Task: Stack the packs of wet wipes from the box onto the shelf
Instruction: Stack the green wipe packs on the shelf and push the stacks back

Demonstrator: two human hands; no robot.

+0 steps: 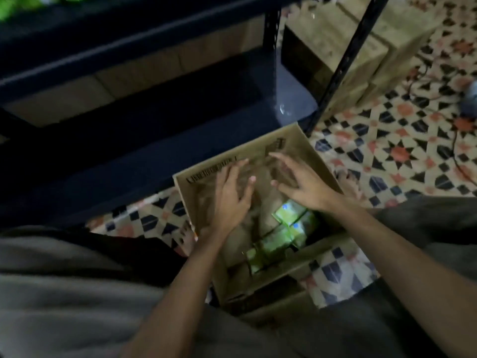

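An open cardboard box (196, 200) stands on the tiled floor between my knees, in front of a dark metal shelf (134, 55). Several green packs of wet wipes (289, 228) lie in its near right part. My left hand (231, 197) and my right hand (299, 182) hover side by side over the far half of the box, fingers spread and holding nothing. More green packs (18, 6) show on the upper shelf at the top left, blurred.
Stacked cardboard cartons (361, 45) stand to the right of the shelf's upright post (343, 63). Brown boxes (116, 78) fill a lower shelf level. Cables (454, 140) run over the patterned floor at right. My bare feet flank the box.
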